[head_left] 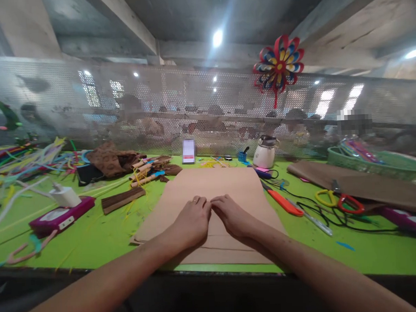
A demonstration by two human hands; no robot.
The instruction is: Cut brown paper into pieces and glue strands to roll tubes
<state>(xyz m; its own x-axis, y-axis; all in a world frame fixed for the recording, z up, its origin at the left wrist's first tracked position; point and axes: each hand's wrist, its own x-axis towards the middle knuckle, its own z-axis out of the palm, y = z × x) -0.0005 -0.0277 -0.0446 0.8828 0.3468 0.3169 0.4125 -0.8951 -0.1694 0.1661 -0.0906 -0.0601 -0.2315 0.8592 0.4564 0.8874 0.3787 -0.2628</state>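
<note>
A stack of large brown paper sheets (223,180) lies flat on the green tabletop in front of me, its near edges slightly uneven. My left hand (193,221) rests over the middle of the stack, fingers curled and closed, a ring on one finger. My right hand (233,214) meets it from the other side, with its bent fingers held together. The fingertips of both hands come together low over the top sheet. Whatever may be pinched between them is hidden.
On the right lie an orange-handled cutter (285,202), scissors (339,201), black cables and a green basket (377,164). A white jug (265,151) and a phone (188,151) stand at the back. Left are a purple power strip (64,217) and brown paper pieces (123,199).
</note>
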